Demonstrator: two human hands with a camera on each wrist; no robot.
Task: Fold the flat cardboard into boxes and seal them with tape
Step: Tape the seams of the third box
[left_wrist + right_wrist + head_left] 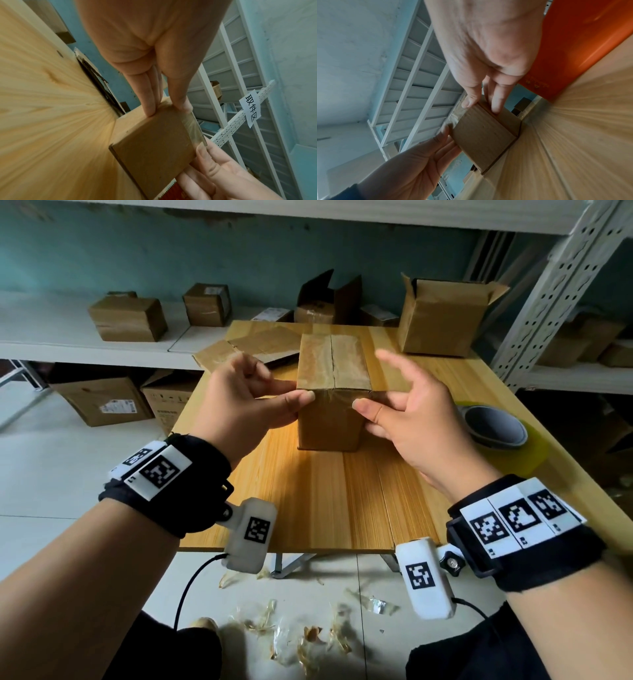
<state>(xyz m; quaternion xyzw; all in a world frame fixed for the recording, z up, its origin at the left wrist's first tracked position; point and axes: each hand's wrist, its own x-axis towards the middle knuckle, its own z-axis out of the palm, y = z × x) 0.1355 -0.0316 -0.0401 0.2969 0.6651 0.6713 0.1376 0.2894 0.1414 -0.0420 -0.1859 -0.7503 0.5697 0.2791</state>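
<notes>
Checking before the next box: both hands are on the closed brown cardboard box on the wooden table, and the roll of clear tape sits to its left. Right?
Not quite: the roll of clear tape sits to the right of the closed brown cardboard box, as the head view shows. The left hand and right hand are on it.

**Soft light, warped edges**

We see dim, bluish ambient light w/ a warm bright patch on the table (318, 501) in front of the box (330, 392). Shadows are soft. Head view bends the shelf upright (555, 292) near the frame edge. In both wrist views we get strong stretch; wood grain streaks radially, and the left hand (412, 162) is a bit blurred.
</notes>
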